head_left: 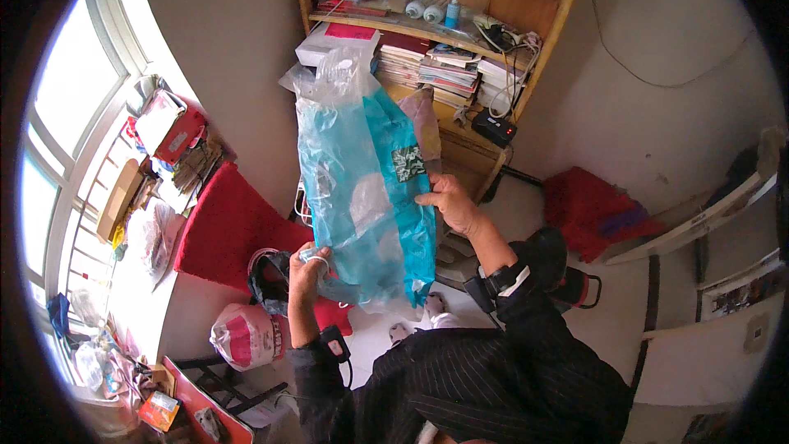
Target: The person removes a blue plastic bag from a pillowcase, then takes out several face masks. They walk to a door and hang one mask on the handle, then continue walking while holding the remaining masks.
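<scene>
Held object: a clear plastic bag (362,189) with a folded turquoise cloth inside, raised in the air in front of the person, not resting on any surface.
Position: the bag hangs before the wooden bookshelf (526,66), its upper, crumpled open end near the shelf's middle board, its lower end just above the person's lap.
Long axis: close to upright, leaning slightly, upper end toward the left side of the shelf, lower end toward the right.
Left hand (308,267): closed around the bag's lower left corner, fingers curled into the plastic; it grips from below.
Right hand (450,201): pressed against the bag's right edge about halfway up, thumb forward, fingers behind the plastic; it appears to pinch the edge, though the fingertips are hidden.
Key relation: the bulk of the bag lies above and between the two hands; the left hand is at the bottom end, the right hand nearer the middle and the dark label (408,162).
Appearance: thin, glossy, wrinkled film; contents bright turquoise with a paler patch at centre; a small dark patterned label near the right edge.
Surroundings: stacked books (448,74) on the shelf; a red cushion (226,226) to the left below the window; a pink and white sack (246,335) on the floor.
</scene>
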